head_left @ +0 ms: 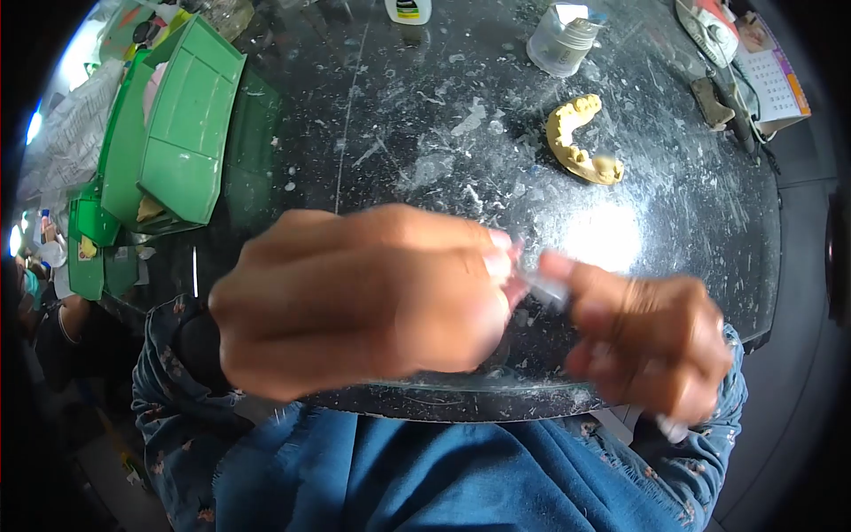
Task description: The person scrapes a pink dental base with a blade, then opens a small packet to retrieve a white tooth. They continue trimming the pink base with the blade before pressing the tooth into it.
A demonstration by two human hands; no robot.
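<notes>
Both hands [372, 297] blurred; pinched small object [542, 285] unidentifiable.

Both hands raised over near edge of table [674, 191], close together: left hand [355, 297] left of centre, right hand [647, 341] right, a small blurred object [542, 285] pinched between them. Dental cast [581, 140] lies on table behind the hands, to the right. Plastic cup [560, 40] behind the cast at far edge. Stacked trays [173, 133] at table's left side. Calendar [776, 75] at far right.
</notes>
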